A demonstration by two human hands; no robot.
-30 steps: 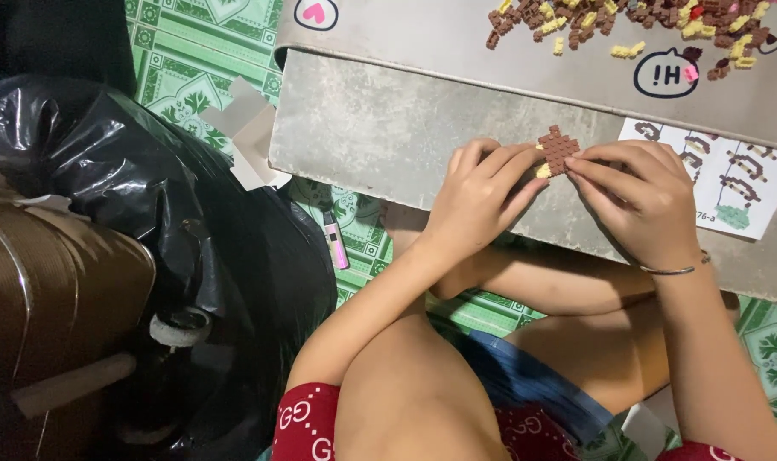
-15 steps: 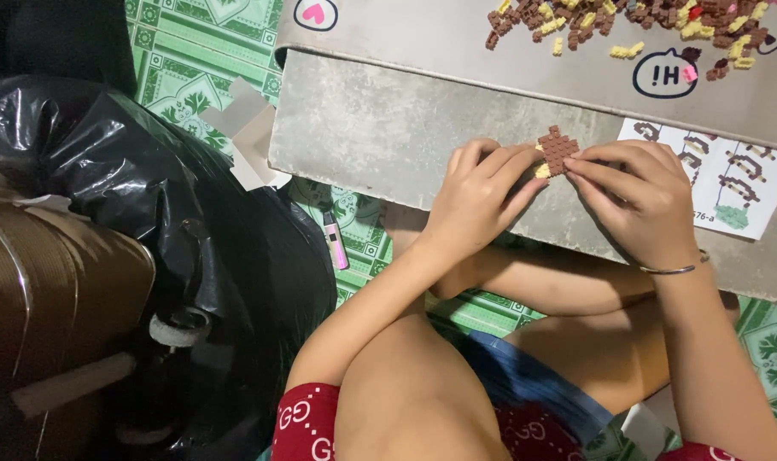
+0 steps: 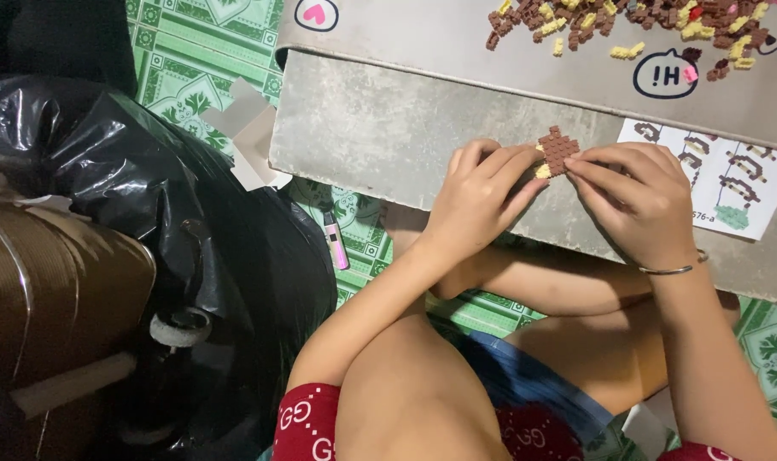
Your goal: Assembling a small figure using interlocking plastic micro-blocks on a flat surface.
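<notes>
- Both hands meet over the front part of the grey bench (image 3: 380, 128). The left hand (image 3: 478, 192) and the right hand (image 3: 632, 201) each have their fingers curled in and pinched on the small brown brick piece (image 3: 559, 150), which has a yellow bit at its lower left edge.
- The brick piece sits between the fingertips, just above the bench surface; whether it touches the bench cannot be told.
- A thin metal bangle (image 3: 672, 269) circles the right wrist.
- At the far edge of the bench lies a loose heap of small bricks (image 3: 636, 21), brown and yellow with a few pink ones, spread flat and not in any container.
- A white instruction sheet (image 3: 747, 201) with small brown drawings lies flat just right of the right hand.
- Two stickers sit on the bench: a white one with a pink heart (image 3: 317, 13), and a speech-bubble shape (image 3: 666, 75).
- A large black plastic bag (image 3: 149, 196) bulges on the green patterned floor (image 3: 192, 60) at left; its contents are hidden.
- A pink tube (image 3: 335, 241) lies on the floor beside the bag.
</notes>
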